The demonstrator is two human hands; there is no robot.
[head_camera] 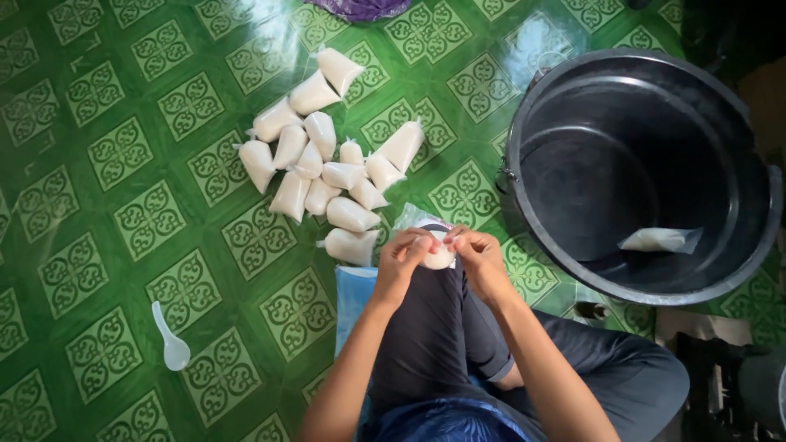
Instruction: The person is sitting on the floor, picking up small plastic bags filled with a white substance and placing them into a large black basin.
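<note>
— While we sit on the green patterned floor (pixel 123 245), what do our hands hold?

— Our left hand (pixel 404 254) and right hand (pixel 475 252) both pinch one small white filled bag (pixel 439 255) above our knee.

— And around us?

— A pile of filled bags (pixel 323 168) lies just ahead, a white spoon (pixel 170 340) to our left, a black bucket (pixel 639 172) to our right with one bag inside.

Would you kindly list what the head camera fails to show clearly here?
- Small bag: mostly covered by the left hand and right hand.
- Purple cloth: cut off by the top edge.
- Bucket: its inside is dark, showing only one bag.
- Pile of bags: contents unclear.
</note>
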